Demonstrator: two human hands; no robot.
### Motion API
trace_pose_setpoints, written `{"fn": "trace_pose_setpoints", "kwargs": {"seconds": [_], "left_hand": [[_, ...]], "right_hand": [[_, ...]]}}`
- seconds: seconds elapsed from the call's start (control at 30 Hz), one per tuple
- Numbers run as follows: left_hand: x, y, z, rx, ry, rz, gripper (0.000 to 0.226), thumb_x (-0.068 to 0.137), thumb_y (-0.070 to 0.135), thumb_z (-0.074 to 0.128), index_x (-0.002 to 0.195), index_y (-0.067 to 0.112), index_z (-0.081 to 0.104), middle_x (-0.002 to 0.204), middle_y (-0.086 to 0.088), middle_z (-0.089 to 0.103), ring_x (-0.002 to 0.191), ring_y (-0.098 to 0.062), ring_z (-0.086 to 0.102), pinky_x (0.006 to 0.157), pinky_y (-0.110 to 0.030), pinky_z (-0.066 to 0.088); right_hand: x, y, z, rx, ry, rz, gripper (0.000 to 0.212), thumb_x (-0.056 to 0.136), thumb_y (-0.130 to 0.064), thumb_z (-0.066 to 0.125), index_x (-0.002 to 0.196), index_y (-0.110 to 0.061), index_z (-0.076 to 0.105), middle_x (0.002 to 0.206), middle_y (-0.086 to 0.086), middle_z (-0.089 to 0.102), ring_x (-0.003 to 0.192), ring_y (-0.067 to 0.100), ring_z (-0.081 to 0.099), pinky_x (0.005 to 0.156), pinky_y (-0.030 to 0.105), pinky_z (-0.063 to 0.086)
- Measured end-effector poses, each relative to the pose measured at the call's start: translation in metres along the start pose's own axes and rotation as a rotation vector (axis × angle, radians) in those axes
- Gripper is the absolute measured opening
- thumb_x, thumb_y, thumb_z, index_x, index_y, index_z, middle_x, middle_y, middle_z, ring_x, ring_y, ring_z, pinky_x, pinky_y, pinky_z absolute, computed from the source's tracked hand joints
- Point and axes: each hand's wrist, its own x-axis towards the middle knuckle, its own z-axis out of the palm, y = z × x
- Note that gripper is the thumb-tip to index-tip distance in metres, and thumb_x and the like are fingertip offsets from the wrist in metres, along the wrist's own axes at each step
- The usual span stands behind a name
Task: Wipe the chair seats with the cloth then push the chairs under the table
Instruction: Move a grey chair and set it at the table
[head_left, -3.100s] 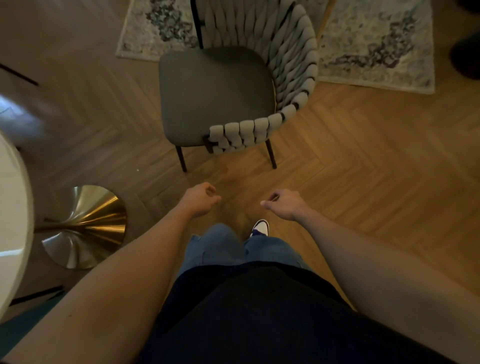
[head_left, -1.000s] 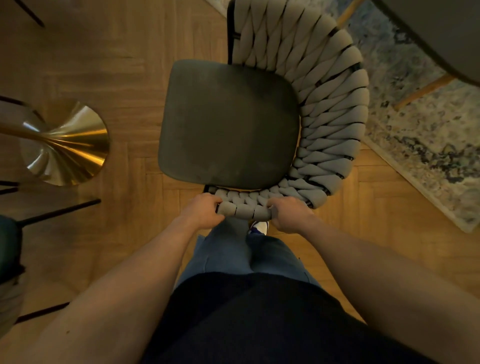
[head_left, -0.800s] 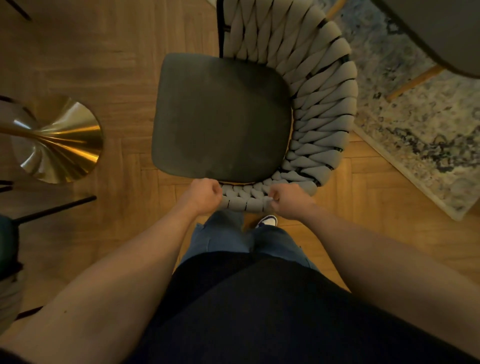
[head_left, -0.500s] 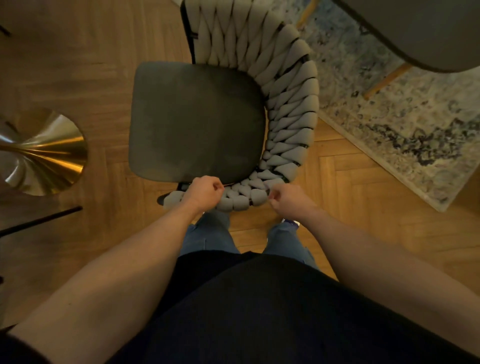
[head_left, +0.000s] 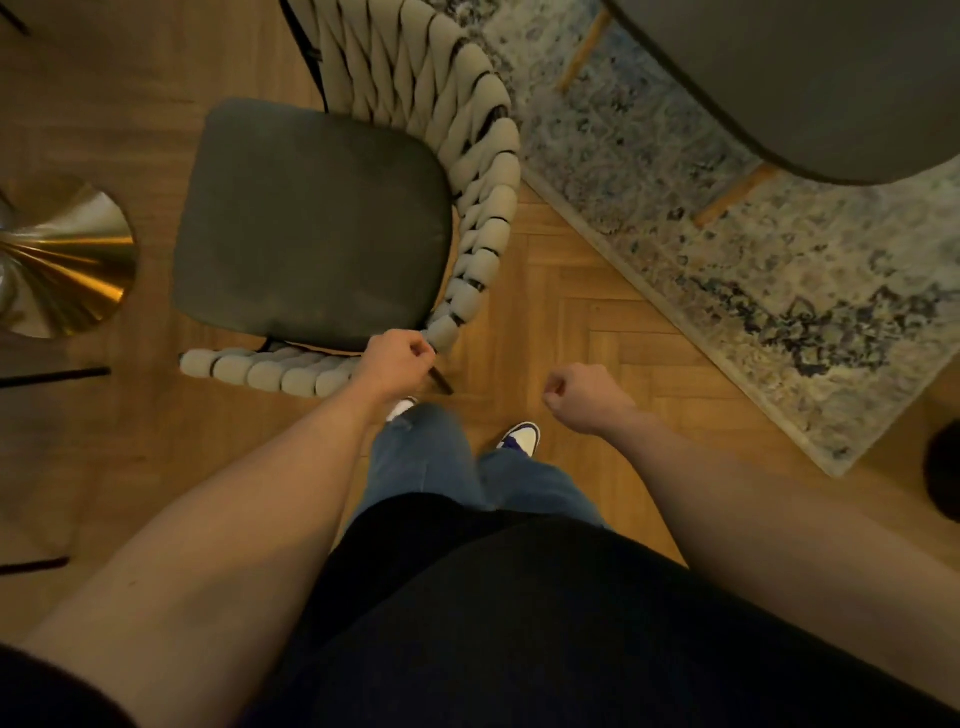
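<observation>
Below, one chair (head_left: 311, 228), one left hand (head_left: 397, 361) gripping it.

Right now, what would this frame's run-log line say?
step: pushing chair toward table | left hand: holds chair backrest | right hand: curled, off chair, holding nothing | cloth: not in view

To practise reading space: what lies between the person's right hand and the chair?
In the head view, only bare wooden floor separates the right hand from the chair.
</observation>
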Motion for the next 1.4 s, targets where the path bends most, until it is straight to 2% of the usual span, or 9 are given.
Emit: {"fn": "trace_pose_setpoints", "kwargs": {"seconds": [0.3,0.43,0.7,0.83,0.93,1.07,1.17,1.3,1.4], "left_hand": [[0.018,0.052,0.010,-0.089,0.045,-0.064,0.018,0.090,0.021,0.056,0.089,0.016,0.073,0.086,0.001,0.070,0.084,-0.015,0.063,0.073,-0.026,0.045],[0.043,0.057,0.001,-0.157,0.063,-0.102,0.018,0.090,0.021,0.055,0.087,0.016,0.072,0.088,-0.001,0.071,0.087,-0.017,0.064,0.079,-0.033,0.053],[0.079,0.046,-0.029,-0.390,0.099,-0.309,0.013,0.091,0.027,0.058,0.091,0.024,0.071,0.088,0.004,0.069,0.089,-0.014,0.064,0.081,-0.035,0.055],[0.078,0.041,-0.033,-0.457,0.111,-0.394,0.015,0.091,0.025,0.056,0.090,0.021,0.071,0.088,0.002,0.070,0.086,-0.015,0.064,0.078,-0.031,0.054],[0.072,0.041,-0.031,-0.533,0.142,-0.441,0.017,0.092,0.025,0.055,0.092,0.019,0.071,0.087,0.002,0.069,0.086,-0.016,0.063,0.074,-0.029,0.051],[0.067,0.043,-0.018,-0.635,0.167,-0.541,0.015,0.092,0.028,0.055,0.086,0.023,0.068,0.083,0.002,0.068,0.082,-0.018,0.063,0.068,-0.031,0.052],[0.061,0.047,-0.006,-0.648,0.175,-0.604,0.019,0.093,0.029,0.053,0.090,0.019,0.069,0.087,-0.001,0.068,0.085,-0.019,0.062,0.075,-0.037,0.055],[0.054,0.059,0.009,-0.710,0.237,-0.727,0.019,0.091,0.030,0.052,0.082,0.024,0.068,0.081,-0.003,0.069,0.073,-0.020,0.064,0.068,-0.040,0.058],[0.053,0.076,0.015,-0.798,0.312,-0.919,0.027,0.090,0.029,0.055,0.068,0.015,0.062,0.067,-0.005,0.068,0.062,-0.021,0.064,0.061,-0.033,0.056]], "right_hand": [[0.028,0.022,-0.068,-0.058,-0.009,-0.086,0.007,0.090,-0.027,0.054,0.089,-0.028,0.061,0.103,0.004,0.069,0.096,0.025,0.064,0.083,0.040,0.057],[0.058,0.011,-0.107,-0.120,-0.021,-0.094,0.013,0.092,-0.025,0.054,0.082,-0.031,0.059,0.100,0.002,0.067,0.093,0.021,0.062,0.075,0.034,0.053],[0.132,-0.042,-0.177,-0.330,-0.120,-0.177,0.012,0.095,-0.026,0.053,0.096,-0.022,0.065,0.098,0.002,0.065,0.089,0.020,0.062,0.077,0.037,0.057],[0.162,-0.071,-0.198,-0.430,-0.170,-0.226,0.010,0.093,-0.026,0.052,0.090,-0.026,0.062,0.096,0.000,0.063,0.090,0.021,0.061,0.074,0.035,0.053],[0.180,-0.087,-0.206,-0.488,-0.211,-0.248,0.016,0.093,-0.028,0.050,0.079,-0.029,0.057,0.092,0.002,0.062,0.087,0.022,0.061,0.068,0.034,0.051],[0.201,-0.106,-0.220,-0.555,-0.262,-0.270,0.022,0.097,-0.029,0.052,0.089,-0.014,0.066,0.093,0.007,0.066,0.089,0.024,0.062,0.081,0.039,0.056],[0.213,-0.115,-0.228,-0.638,-0.270,-0.269,0.035,0.100,-0.035,0.050,0.075,-0.014,0.060,0.085,0.008,0.063,0.090,0.028,0.061,0.081,0.037,0.051],[0.235,-0.120,-0.239,-0.629,-0.239,-0.193,0.046,0.101,-0.047,0.040,0.088,-0.009,0.063,0.087,0.011,0.061,0.090,0.031,0.058,0.069,0.035,0.041],[0.256,-0.123,-0.246,-0.473,-0.206,-0.069,0.064,0.093,-0.067,0.037,0.103,-0.009,0.064,0.100,0.012,0.067,0.093,0.029,0.062,0.076,0.035,0.050]]}}
